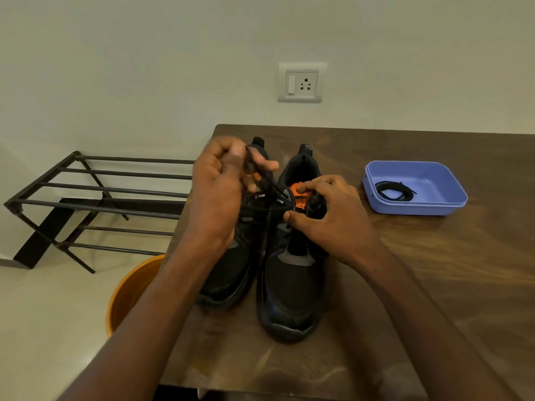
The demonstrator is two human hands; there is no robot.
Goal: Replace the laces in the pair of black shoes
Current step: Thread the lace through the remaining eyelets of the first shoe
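Two black shoes stand side by side on the brown table, toes toward me: the left shoe (231, 273) and the right shoe (292, 293), which has an orange insole. My left hand (220, 195) is raised over the left shoe and pinches a black lace (267, 209) that runs down across both shoes. My right hand (327, 215) grips the right shoe at its tongue and collar, fingers curled round the edge. A second black lace (392, 192) lies coiled in the blue tray (434, 204).
The blue tray sits on the wooden table (434, 270) to the right of the shoes. A black metal rack (95, 198) stands on the floor at the left. An orange bucket (130, 290) is below the table's left edge. A wall socket (301, 82) is behind.
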